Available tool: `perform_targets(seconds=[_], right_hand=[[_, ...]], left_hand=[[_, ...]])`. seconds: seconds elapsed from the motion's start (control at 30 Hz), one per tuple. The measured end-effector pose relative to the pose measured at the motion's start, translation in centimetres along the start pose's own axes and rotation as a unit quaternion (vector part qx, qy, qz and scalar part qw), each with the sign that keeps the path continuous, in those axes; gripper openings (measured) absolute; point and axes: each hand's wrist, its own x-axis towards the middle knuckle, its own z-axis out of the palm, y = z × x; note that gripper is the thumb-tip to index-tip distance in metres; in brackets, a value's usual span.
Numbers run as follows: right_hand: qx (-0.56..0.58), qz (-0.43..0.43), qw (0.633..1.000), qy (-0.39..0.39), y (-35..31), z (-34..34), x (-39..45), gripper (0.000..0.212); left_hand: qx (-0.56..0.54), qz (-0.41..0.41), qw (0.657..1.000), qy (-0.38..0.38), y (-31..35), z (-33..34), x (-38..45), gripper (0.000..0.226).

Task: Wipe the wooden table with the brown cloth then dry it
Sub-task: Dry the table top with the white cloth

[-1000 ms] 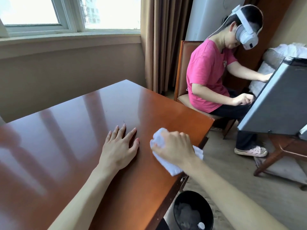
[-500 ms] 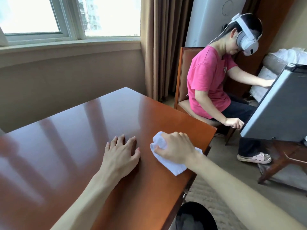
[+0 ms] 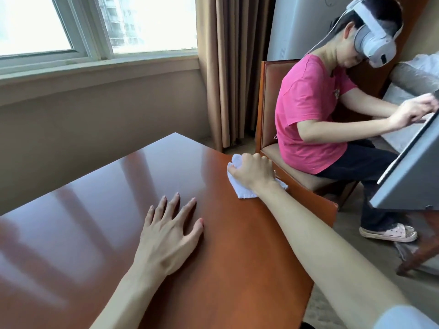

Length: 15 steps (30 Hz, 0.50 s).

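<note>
A glossy reddish-brown wooden table fills the lower left of the head view. My right hand grips a bunched white cloth and holds it down on the tabletop close to the far right edge. Parts of the cloth stick out above and below my fingers. My left hand lies flat on the table nearer to me, fingers spread and straight, holding nothing. No brown cloth is in view.
A person in a pink shirt with a headset sits on a wooden chair just past the table's right edge, hands at a grey box. A window and curtain stand behind.
My right hand has pushed the white cloth away from me along the table's right edge. My left hand has stayed flat on the table. The seated person has raised both hands.
</note>
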Motion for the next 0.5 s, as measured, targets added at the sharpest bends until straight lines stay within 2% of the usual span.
perform_targets(seconds=[0.17, 0.27, 0.5], right_hand=[[-0.004, 0.029, 0.999, -0.024, 0.2, 2.0, 5.3, 0.045], [-0.012, 0.043, 0.999, -0.030, -0.1, 1.9, 5.3, 0.045], [0.009, -0.043, 0.999, -0.028, -1.8, -2.7, -6.5, 0.052]], left_hand=[[0.002, -0.011, 1.000, 0.008, 0.1, 0.1, 0.3, 0.074], [0.005, -0.015, 1.000, 0.000, 0.1, -0.3, 0.4, 0.073], [-0.002, -0.011, 1.000, -0.024, 0.3, -0.7, 0.3, 0.065]])
